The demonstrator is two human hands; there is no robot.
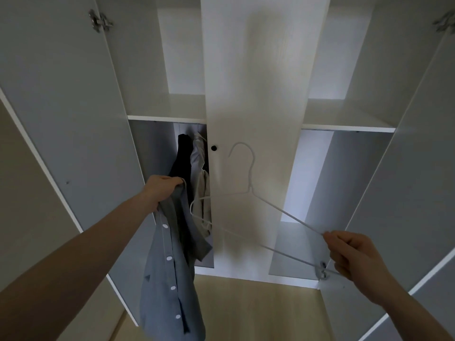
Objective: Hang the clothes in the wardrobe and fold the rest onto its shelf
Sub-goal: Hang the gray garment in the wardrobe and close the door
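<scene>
Shirt point(170, 274) first: grey, white buttons down the placket, and it hangs limp from the left hand point(161, 189), which is clenched around a bunch of fabric near the collar. It dangles in front of the left compartment of the wardrobe point(253, 94), its hem down over the wooden floor point(258, 311).

Over on the other side, the right hand point(354, 264) pinches the white wire hanger point(250, 190) at its right end, thumb and fingers curled round the thin arm. The hanger is held out between the hands, hook up, tilted, in front of the closed middle door point(253, 168). Its left shoulder reaches across to just beside the shirt; whether it touches the cloth I cannot tell.

Inside the left compartment, below the shelf point(167, 118), clothes hang already: a dark garment point(182, 158), and next to it a pale one point(198, 153) with a beige piece point(205, 193) lower down. A small black knob point(213, 148) sits at the edge of the middle door.

Both outer doors stand wide open, the left door point(73, 119) with a metal hinge point(99, 20) near its top. The right compartment point(312, 180) shows a white shelf across it and a bright back wall.
</scene>
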